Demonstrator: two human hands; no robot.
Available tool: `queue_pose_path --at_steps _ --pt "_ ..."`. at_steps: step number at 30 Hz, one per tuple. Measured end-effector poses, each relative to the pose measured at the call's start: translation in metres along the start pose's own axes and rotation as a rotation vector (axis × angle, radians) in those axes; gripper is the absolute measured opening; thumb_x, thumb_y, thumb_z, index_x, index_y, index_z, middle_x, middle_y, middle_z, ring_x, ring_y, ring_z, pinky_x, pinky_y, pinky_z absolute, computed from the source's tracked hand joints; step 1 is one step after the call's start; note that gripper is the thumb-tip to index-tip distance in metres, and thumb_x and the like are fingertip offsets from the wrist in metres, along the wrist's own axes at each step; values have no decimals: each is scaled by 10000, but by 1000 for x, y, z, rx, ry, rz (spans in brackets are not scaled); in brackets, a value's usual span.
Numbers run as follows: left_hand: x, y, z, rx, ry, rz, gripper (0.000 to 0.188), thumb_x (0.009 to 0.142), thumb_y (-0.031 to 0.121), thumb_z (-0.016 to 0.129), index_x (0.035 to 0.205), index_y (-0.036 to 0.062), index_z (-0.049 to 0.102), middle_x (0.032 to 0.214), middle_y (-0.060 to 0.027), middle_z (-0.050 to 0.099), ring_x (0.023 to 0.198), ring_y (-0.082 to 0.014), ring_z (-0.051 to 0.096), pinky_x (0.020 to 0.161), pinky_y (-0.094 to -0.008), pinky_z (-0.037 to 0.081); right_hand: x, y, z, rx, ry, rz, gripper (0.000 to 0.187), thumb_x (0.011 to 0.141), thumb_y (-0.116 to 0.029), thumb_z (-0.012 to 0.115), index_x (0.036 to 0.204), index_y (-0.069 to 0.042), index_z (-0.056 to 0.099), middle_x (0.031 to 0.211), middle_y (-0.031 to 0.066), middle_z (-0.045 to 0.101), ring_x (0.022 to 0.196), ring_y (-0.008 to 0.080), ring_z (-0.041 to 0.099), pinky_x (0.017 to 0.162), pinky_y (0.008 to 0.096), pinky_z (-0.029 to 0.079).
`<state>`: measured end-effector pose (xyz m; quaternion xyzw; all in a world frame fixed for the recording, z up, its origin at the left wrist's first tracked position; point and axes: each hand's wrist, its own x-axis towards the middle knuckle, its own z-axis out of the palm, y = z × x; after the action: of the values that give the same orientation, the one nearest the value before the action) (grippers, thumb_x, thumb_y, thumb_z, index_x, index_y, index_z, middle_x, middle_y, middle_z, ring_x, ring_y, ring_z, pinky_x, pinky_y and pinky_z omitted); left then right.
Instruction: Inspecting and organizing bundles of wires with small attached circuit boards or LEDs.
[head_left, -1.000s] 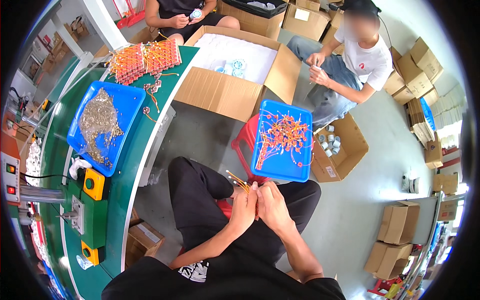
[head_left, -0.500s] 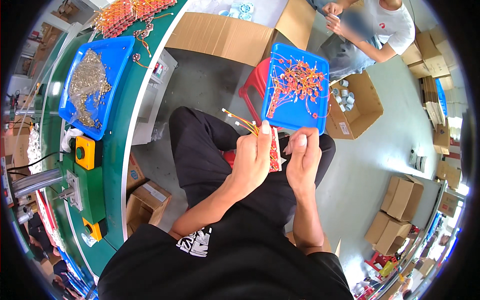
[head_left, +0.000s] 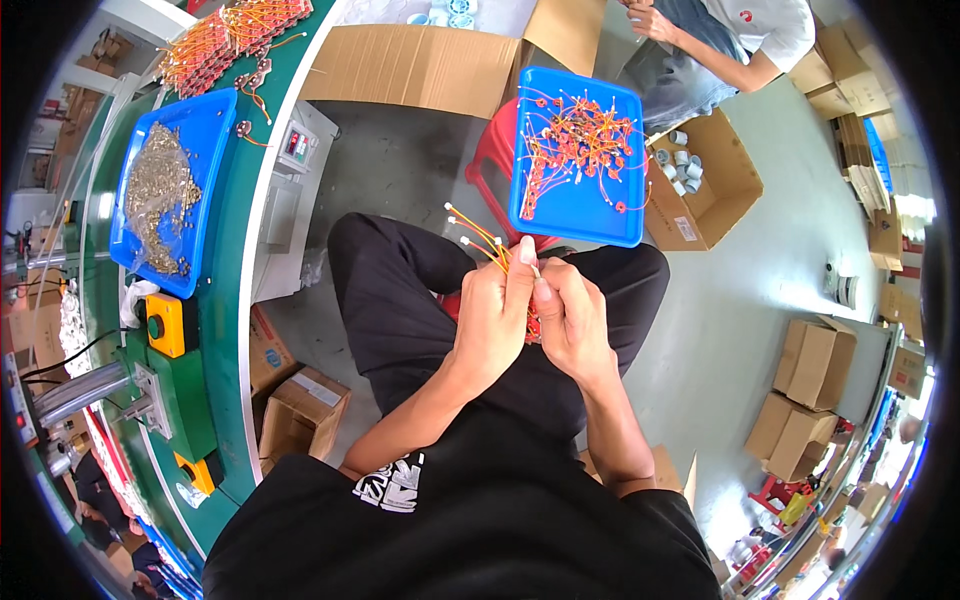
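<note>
My left hand [head_left: 490, 325] is closed round a red circuit board panel [head_left: 533, 327], most of which the fingers cover. From its top, yellow, orange and red wires [head_left: 482, 232] with small white connectors fan out to the upper left. My right hand [head_left: 575, 325] is pinched against the panel's upper edge, thumb tip close to my left thumb; what it grips is hidden. Just beyond both hands lies a blue tray [head_left: 590, 215] on a red stool [head_left: 490, 160]. Heaped in the tray are small red round boards with wires [head_left: 585, 140].
On the green bench [head_left: 232, 330] at left are a blue tray [head_left: 205, 225] with a bag of small metal parts [head_left: 160, 190], stacked wired red boards [head_left: 225, 45] and a yellow button box [head_left: 168, 325]. A carton of white cups [head_left: 725, 190] stands right, near a seated person [head_left: 765, 40].
My right hand has moved left and closed in against the panel beside my left thumb. Before, it was a little apart, and more of the red panel showed. The view has shifted slightly.
</note>
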<state>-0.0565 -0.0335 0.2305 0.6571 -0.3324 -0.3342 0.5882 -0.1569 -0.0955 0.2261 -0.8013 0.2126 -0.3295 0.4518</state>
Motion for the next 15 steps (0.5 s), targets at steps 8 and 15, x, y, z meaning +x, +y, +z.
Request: queue_pose_path --at_steps 8,15 --pt "2 -7 6 48 -23 -21 414 981 230 432 676 -38 510 494 -119 456 416 -176 413 433 -339 333 -10 13 3 -17 56 -26 89 854 30 543 835 5 460 717 158 497 617 350 523 557 381 447" --pt "2 -16 8 -159 31 -86 463 998 308 378 673 2 499 562 8 454 548 -48 396 495 -261 326 -13 8 5 165 94 259 126 952 -77 464 846 -9 468 644 81 487 542 140 440 520 284 385"
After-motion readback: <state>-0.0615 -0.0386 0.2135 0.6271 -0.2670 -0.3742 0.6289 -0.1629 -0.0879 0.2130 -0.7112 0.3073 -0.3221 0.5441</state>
